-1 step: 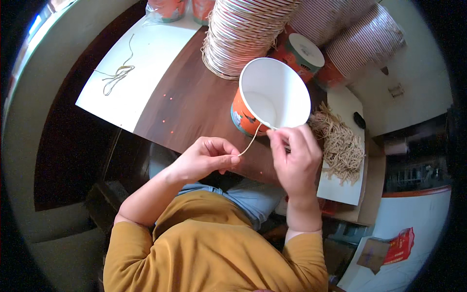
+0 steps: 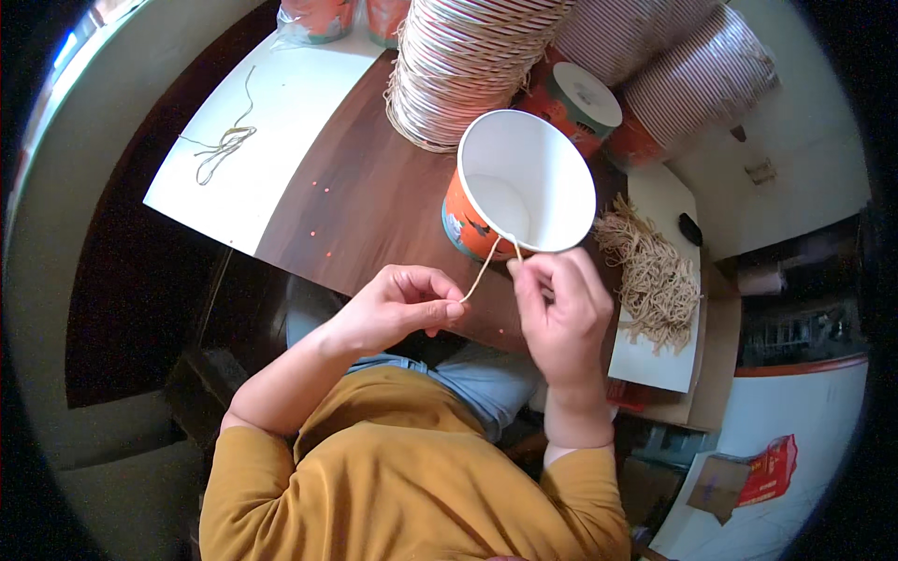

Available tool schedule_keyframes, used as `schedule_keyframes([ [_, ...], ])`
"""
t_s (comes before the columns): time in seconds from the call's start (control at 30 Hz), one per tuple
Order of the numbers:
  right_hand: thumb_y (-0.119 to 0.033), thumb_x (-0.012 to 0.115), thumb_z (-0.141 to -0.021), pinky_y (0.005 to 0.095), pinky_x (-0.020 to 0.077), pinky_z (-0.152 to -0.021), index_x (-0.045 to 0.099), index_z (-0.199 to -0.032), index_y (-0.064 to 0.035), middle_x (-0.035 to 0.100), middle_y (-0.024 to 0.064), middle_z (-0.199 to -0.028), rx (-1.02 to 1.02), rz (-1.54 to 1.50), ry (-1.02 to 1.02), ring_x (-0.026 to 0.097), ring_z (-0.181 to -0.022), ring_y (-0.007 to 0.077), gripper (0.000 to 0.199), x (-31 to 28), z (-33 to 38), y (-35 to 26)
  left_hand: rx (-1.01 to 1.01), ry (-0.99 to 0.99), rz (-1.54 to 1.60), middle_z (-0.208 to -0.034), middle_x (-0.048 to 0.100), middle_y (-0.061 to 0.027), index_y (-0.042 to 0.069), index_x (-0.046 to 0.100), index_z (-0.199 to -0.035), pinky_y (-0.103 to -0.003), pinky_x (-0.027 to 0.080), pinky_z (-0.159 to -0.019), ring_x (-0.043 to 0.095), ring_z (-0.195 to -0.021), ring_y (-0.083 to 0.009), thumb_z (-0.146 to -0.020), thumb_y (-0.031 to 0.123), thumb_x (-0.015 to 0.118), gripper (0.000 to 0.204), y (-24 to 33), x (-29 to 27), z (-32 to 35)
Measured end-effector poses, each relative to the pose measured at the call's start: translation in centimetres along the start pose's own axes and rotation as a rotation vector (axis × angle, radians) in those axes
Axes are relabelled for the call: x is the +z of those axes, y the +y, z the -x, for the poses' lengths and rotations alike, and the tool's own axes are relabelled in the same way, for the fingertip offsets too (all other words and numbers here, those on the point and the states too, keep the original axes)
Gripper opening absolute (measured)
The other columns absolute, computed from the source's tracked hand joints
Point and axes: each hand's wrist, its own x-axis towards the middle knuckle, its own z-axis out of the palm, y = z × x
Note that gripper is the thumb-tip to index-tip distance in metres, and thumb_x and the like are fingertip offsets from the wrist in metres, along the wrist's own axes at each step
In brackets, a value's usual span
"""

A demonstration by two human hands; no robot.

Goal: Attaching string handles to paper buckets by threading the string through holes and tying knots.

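An orange printed paper bucket [image 2: 458, 211], white inside, stands on the brown tabletop with its mouth tilted toward me. A thin beige string [image 2: 483, 273] passes over its near rim, and both ends hang outside toward my hands. My left hand [image 2: 404, 304] pinches one end between thumb and forefinger, just in front of the bucket. Close to the rim on the right, my right hand [image 2: 567, 310] is closed on the other end, its fingers slightly blurred. Whether the string goes through a hole in the wall is too small to tell.
Behind the bucket rises a tall stack of nested buckets [image 2: 472, 70] with strings around it. More stacked buckets [image 2: 706, 79] lie at the far right, near an upturned bucket [image 2: 582, 93]. A heap of cut strings [image 2: 659, 280] lies right; loose string [image 2: 226, 142] lies on the left white board.
My right hand has shifted slightly left and down, and the string end at its fingertips now shows below the rim. My left hand and the bucket have hardly moved.
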Motion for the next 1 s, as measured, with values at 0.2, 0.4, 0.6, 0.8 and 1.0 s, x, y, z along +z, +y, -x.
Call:
schedule_keyframes([
  [0.2,-0.013,0.062,-0.091,0.0236,0.0446,-0.059,0.062,-0.086,-0.0017,0.059,0.0035,-0.070,0.431,-0.707,-0.155,0.055,-0.061,0.0110,0.012,1.1,5.0,-1.4,0.076,-0.007,0.145,-0.093,0.063,-0.0020,0.002,0.065,-0.095,-0.023,0.051,-0.071,0.060,-0.079,-0.0087,-0.090,0.012,0.064,0.011,-0.1,1.9,-0.8],
  [0.4,-0.024,0.048,-0.098,0.0184,0.0314,-0.046,0.060,-0.103,-0.0073,0.060,0.0031,-0.069,0.927,-1.533,-0.287,0.043,-0.051,0.0055,0.022,2.2,6.5,-1.0,0.100,0.000,0.199,-0.096,0.061,-0.0041,0.000,0.065,-0.096,-0.025,0.052,-0.071,0.061,-0.081,-0.0115,-0.090,0.010,0.064,0.012,-0.3,2.6,-1.2],
  [0.6,-0.020,0.053,-0.096,0.0180,0.0371,-0.048,0.053,-0.119,-0.0076,0.059,0.0005,-0.078,0.980,-1.746,-0.154,0.051,-0.056,0.0077,0.026,3.6,6.9,-0.7,0.297,0.137,-0.205,-0.106,0.055,-0.0048,0.002,0.070,-0.096,-0.028,0.043,-0.088,0.050,-0.101,-0.0133,-0.087,0.010,0.067,0.012,-2.0,2.3,-1.6],
  [0.8,-0.017,0.057,-0.094,0.0178,0.0430,-0.053,0.054,-0.118,-0.0076,0.059,-0.0004,-0.090,0.978,-1.728,-0.210,0.057,-0.065,0.0080,0.026,3.8,6.6,-0.6,0.255,0.195,-0.081,-0.111,0.053,-0.0043,0.004,0.071,-0.096,-0.029,0.038,-0.095,0.045,-0.110,-0.0134,-0.086,0.009,0.068,0.011,-2.4,2.1,-1.7],
  [1.0,-0.032,0.040,-0.101,0.0218,0.0328,-0.044,0.051,-0.130,-0.0116,0.057,0.0044,-0.059,1.064,-2.017,-0.186,0.039,-0.039,0.0086,0.038,4.9,8.1,0.8,0.276,0.186,0.004,-0.114,0.052,-0.0050,0.004,0.070,-0.095,-0.030,0.039,-0.096,0.046,-0.111,-0.0134,-0.087,0.008,0.067,0.010,-2.9,1.9,-1.9],
])
